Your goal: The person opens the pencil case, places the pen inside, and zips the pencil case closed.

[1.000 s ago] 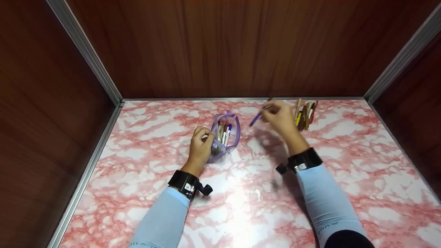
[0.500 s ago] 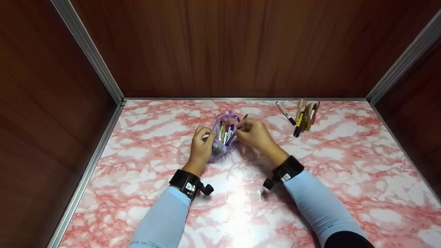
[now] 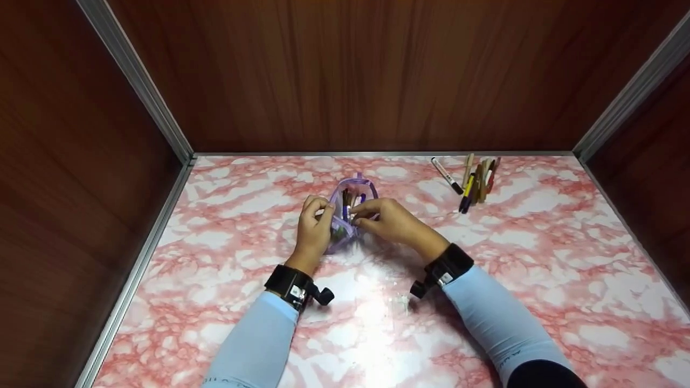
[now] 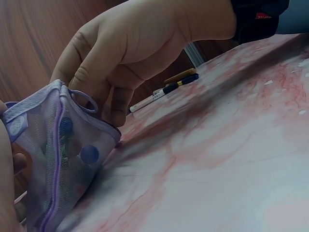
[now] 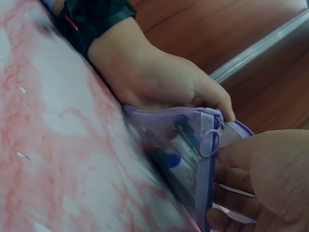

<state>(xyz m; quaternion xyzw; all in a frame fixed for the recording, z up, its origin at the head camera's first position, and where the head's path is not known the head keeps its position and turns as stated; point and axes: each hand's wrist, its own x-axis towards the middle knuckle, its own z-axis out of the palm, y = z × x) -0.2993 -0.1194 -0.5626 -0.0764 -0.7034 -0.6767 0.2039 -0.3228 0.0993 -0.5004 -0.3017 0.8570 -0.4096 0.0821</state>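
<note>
A purple mesh pencil case with a zipped opening lies slightly left of the table's middle, its mouth spread. My left hand pinches the left edge of that mouth. Over the right edge reaches my right hand, its fingertips inside the opening. Right at those fingertips stands a dark blue pen; I cannot tell whether they still grip it. More pens and markers fill the case, with a blue cap showing through the mesh in the right wrist view. The right hand's fingertips are partly hidden by the case.
At the back right lies a black-capped white marker. Beside it is a loose bundle of pens, among them a yellow-and-black one. Wood-look panels wall in the pink marbled table at back and sides.
My right hand has come left from near the pen bundle, carrying the blue pen into the pencil case, where the pen now stands more upright. My left hand has kept its grip.
</note>
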